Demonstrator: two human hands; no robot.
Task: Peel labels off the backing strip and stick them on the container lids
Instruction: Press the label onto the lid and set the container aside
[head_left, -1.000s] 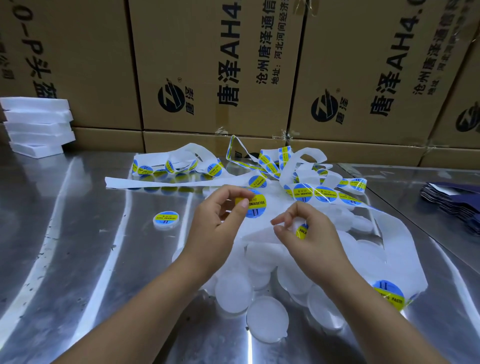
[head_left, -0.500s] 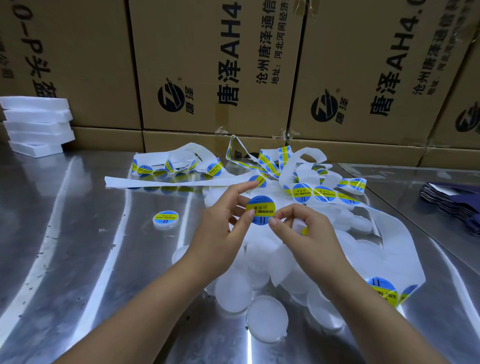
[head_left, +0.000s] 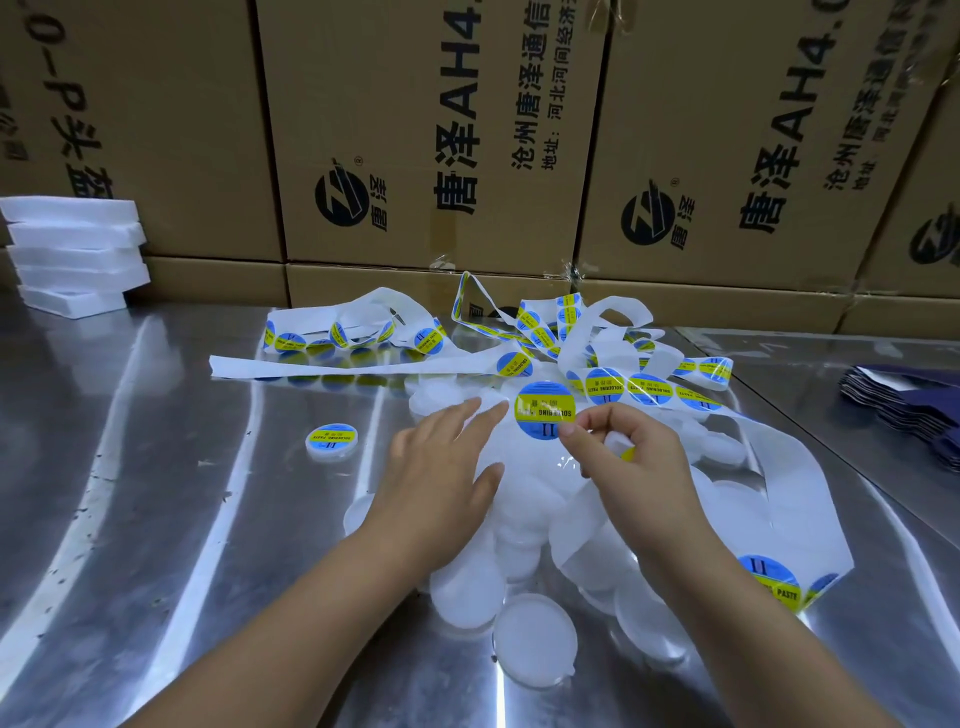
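My right hand (head_left: 631, 467) pinches a round blue and yellow label (head_left: 544, 409) by its lower edge, held up free of the strip, and also holds a fold of the white backing strip (head_left: 795, 483). My left hand (head_left: 441, 483) reaches forward with straight fingers over a pile of white container lids (head_left: 535, 639); its fingertips are at a white lid just left of the label. One lid bearing a label (head_left: 331, 440) lies apart to the left. More labelled strip (head_left: 649, 387) is tangled behind the pile.
Everything lies on a shiny steel table (head_left: 130, 519). Cardboard boxes (head_left: 426, 135) wall off the back. A stack of white foam pieces (head_left: 72, 254) sits at the far left, and dark folded cartons (head_left: 904, 400) lie at the right edge.
The label passed from my left hand's pinch into my right hand's. My left hand let go, straightened its fingers and moved onto the lid pile.
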